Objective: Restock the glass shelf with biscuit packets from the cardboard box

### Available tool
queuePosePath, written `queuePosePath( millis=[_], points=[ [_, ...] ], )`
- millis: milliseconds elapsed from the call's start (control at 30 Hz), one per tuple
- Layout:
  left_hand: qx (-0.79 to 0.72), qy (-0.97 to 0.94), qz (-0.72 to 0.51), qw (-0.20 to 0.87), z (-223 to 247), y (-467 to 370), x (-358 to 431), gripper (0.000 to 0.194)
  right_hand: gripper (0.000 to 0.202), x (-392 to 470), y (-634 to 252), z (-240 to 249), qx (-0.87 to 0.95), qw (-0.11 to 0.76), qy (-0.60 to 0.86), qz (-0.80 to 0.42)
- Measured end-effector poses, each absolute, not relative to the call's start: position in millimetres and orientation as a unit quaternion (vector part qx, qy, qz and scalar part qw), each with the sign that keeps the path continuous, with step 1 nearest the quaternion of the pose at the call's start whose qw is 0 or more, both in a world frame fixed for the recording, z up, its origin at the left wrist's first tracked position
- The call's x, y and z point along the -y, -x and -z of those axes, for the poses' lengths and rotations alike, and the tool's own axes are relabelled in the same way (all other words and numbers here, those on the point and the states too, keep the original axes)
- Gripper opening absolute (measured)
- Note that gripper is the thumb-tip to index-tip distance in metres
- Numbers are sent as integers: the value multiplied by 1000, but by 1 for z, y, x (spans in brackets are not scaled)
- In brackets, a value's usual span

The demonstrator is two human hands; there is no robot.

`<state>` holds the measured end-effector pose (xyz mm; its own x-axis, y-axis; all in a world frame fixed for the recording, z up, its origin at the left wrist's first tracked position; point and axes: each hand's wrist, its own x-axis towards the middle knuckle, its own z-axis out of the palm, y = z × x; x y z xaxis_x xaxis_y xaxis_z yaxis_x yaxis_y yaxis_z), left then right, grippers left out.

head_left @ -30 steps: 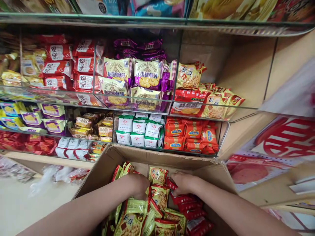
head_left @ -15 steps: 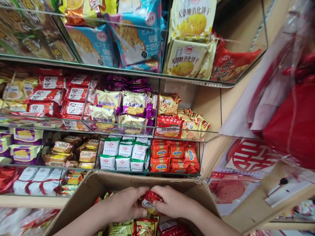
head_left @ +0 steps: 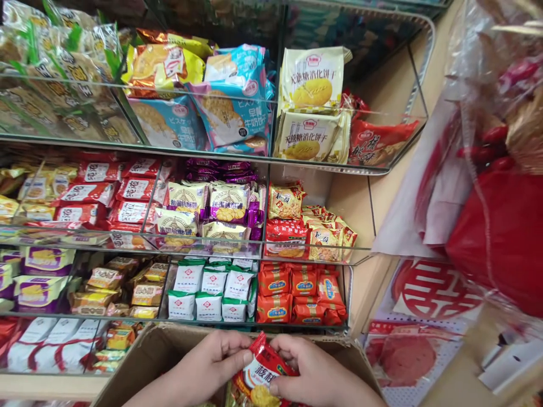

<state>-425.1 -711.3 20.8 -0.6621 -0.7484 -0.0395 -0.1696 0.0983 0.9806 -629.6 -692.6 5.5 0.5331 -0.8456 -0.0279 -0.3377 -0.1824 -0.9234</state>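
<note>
A red snack packet [head_left: 263,370] with white lettering and a yellow biscuit picture is held between both hands at the bottom centre. My left hand [head_left: 207,364] pinches its left side between thumb and fingers. My right hand [head_left: 311,370] grips the right side, thumb on the front. Both hands are over an open cardboard box [head_left: 163,345], whose contents are mostly hidden by the hands and the lower edge of the view. Just beyond the box stand orange-red packets [head_left: 275,281] and white-and-green packets [head_left: 210,280] in clear shelf compartments.
Higher shelf tiers hold yellow peach-crisp packets [head_left: 285,202], purple-and-cream packets [head_left: 229,203], blue biscuit bags [head_left: 233,113] and cream biscuit bags [head_left: 311,85]. Clear dividers and shelf edges [head_left: 314,168] run across. Red items in plastic [head_left: 500,237] hang at the right.
The red packet has come up in both hands and shows more of its front. The view has tilted upward, so shelves and box appear lower.
</note>
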Motion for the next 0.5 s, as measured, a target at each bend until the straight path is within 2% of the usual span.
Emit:
queuePosePath(
  millis=[167, 267, 400, 467, 500],
  points=[
    [674, -318, 591, 308, -20, 422, 714, 34, 27, 679, 637, -43, -469, 311, 779, 276],
    [667, -335, 587, 313, -14, 421, 717, 40, 36, 676, 655, -80, -449, 302, 764, 352],
    [662, -342, 583, 325, -4, 419, 718, 37, 36, 678, 682, -129, -412, 252, 704, 520],
    [662, -294, 596, 347, -4, 418, 716, 44, 35, 677, 682, -139, -391, 254, 707, 532],
    [661, -260, 606, 358, -6, 418, 713, 54, 35, 676, 677, -139, -388, 264, 726, 503]
  ],
)
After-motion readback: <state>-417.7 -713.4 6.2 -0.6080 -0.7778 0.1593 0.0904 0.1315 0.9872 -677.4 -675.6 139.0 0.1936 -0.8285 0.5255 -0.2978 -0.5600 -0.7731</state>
